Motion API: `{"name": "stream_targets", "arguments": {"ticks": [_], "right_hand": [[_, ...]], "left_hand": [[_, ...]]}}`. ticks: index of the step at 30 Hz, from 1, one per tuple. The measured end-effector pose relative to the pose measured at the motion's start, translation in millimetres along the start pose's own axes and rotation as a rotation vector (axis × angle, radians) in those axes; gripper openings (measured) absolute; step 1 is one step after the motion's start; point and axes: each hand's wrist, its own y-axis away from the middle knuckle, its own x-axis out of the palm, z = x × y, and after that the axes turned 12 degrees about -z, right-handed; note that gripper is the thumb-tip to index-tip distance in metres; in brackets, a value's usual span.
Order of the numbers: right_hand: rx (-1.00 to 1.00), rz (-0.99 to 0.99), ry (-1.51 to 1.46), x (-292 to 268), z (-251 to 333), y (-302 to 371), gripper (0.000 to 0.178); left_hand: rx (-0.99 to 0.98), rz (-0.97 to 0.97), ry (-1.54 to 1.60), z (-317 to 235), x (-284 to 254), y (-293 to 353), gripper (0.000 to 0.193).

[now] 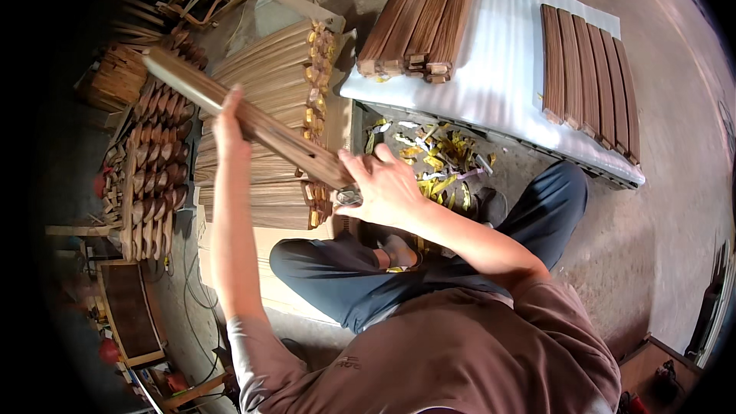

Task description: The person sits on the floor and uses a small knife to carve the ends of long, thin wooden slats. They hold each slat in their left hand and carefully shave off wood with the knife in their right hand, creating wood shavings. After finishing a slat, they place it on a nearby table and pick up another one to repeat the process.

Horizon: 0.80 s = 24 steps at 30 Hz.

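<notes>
A long brown wooden rail (280, 136) slants across in front of me, its far end up to the left. My left hand (231, 132) is wrapped around it near the middle. At the near, lower right end, my right hand (387, 190) grips with the fingers on top and the thumb below. Something shiny and greyish (349, 197) shows at that end by the thumb; what it is I cannot make out. Below the rail lies a big stack of similar wooden rails (257, 80), several with yellow tape on their ends.
To the right, a low platform (506, 38) with white foam sheeting bears a pile of dark rails (420, 19) and a row of slats (590, 80). Yellow tape scraps (437, 157) litter the floor between. Shaped wooden parts (157, 172) are stacked at the left, near a cable (192, 299).
</notes>
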Motion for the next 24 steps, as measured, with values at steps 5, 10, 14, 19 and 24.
{"name": "stream_targets", "arguments": {"ticks": [5,10,14,19,24], "right_hand": [[0.202,0.089,0.04,8.3,-30.0,23.3,0.069],[0.391,-0.131,-0.353,11.8,-91.8,35.2,0.054],[0.827,-0.171,-0.51,-4.6,-137.6,26.9,0.055],[0.93,-0.486,-0.4,-31.8,-224.1,-20.0,0.071],[0.914,-0.695,-0.544,-29.2,-362.3,-35.4,0.051]], "left_hand": [[-0.244,0.18,-0.092,39.4,36.2,-5.4,0.088],[-0.185,0.469,0.042,40.4,66.7,20.1,0.105],[-0.069,0.743,-0.05,66.3,81.7,58.6,0.054],[0.038,0.871,-0.214,149.5,73.1,67.9,0.038],[0.253,0.927,-0.572,188.0,78.7,73.7,0.045]]}}
